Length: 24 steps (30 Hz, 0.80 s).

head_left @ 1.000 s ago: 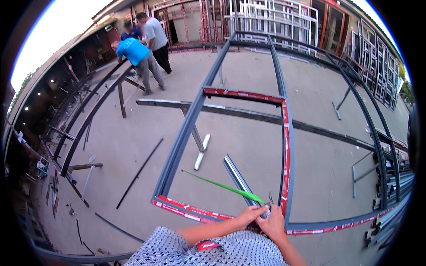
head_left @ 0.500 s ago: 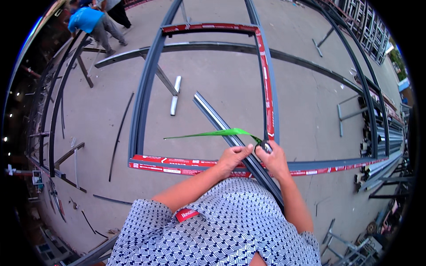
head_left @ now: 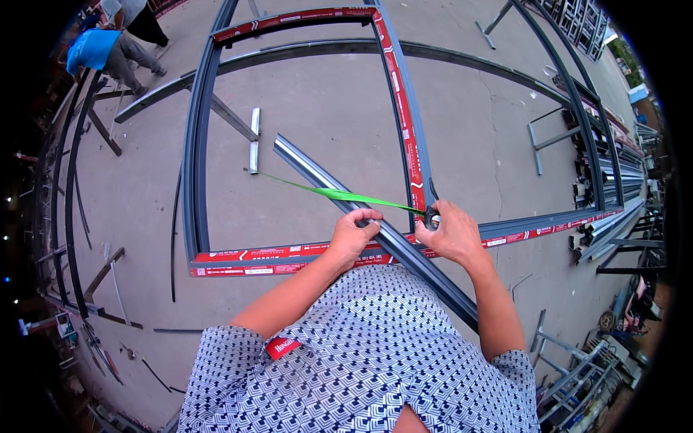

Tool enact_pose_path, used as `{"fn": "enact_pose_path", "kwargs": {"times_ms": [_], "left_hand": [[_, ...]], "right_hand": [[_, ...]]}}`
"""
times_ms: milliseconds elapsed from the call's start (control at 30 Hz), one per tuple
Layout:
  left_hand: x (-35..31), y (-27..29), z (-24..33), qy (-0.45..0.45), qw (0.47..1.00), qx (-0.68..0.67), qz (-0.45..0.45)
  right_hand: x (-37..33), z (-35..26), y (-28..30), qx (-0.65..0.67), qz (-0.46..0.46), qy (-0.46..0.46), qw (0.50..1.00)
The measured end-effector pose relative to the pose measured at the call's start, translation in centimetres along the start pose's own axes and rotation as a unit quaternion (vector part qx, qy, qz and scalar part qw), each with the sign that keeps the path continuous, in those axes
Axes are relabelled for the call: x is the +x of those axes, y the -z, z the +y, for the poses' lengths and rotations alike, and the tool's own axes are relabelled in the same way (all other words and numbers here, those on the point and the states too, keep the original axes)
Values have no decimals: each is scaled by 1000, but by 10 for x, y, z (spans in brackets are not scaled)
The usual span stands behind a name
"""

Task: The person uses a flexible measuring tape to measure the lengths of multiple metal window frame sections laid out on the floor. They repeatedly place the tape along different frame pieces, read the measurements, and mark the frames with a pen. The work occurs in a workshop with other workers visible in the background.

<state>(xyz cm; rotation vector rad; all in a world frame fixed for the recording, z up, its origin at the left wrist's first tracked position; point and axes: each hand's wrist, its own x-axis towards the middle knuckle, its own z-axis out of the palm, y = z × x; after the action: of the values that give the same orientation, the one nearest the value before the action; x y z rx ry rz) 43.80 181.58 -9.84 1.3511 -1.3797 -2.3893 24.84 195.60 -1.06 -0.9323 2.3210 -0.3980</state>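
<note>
Fingers [head_left: 442, 208] of right hand [head_left: 456, 231] are gripping black tape measure [head_left: 432, 219]; green blade [head_left: 354, 196] is running leftward, crossing above grey profile [head_left: 401, 249]. Left hand [head_left: 350, 239] is overlapping profile edge, thumb and forefinger nearly meeting; whether gripping profile, cannot tell. Red film [head_left: 403, 108] with white lettering is lining grey frame [head_left: 198, 151]. Red white-lettered tag [head_left: 281, 348] is showing on patterned shirt [head_left: 346, 335].

Someone in a blue shirt [head_left: 94, 50] bending over upper left, pile of metal profiles [head_left: 611, 224] far right, silvery metal stand [head_left: 570, 375] lower right, thin dark strip [head_left: 175, 238] on the floor, left side.
</note>
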Motion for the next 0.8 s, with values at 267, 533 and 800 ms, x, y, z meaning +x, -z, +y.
{"fn": "enact_pose_path", "kwargs": {"times_ms": [267, 533, 800], "left_hand": [[9, 3, -11, -12, 1000, 16, 1], [12, 4, -16, -16, 998, 61, 14], [13, 3, -17, -29, 997, 65, 27]], "right_hand": [[-10, 25, -2, 19, -59, -48, 997], [-22, 66, -18, 130, -123, -85, 980], [-38, 75, -17, 286, -160, -161, 931]]}}
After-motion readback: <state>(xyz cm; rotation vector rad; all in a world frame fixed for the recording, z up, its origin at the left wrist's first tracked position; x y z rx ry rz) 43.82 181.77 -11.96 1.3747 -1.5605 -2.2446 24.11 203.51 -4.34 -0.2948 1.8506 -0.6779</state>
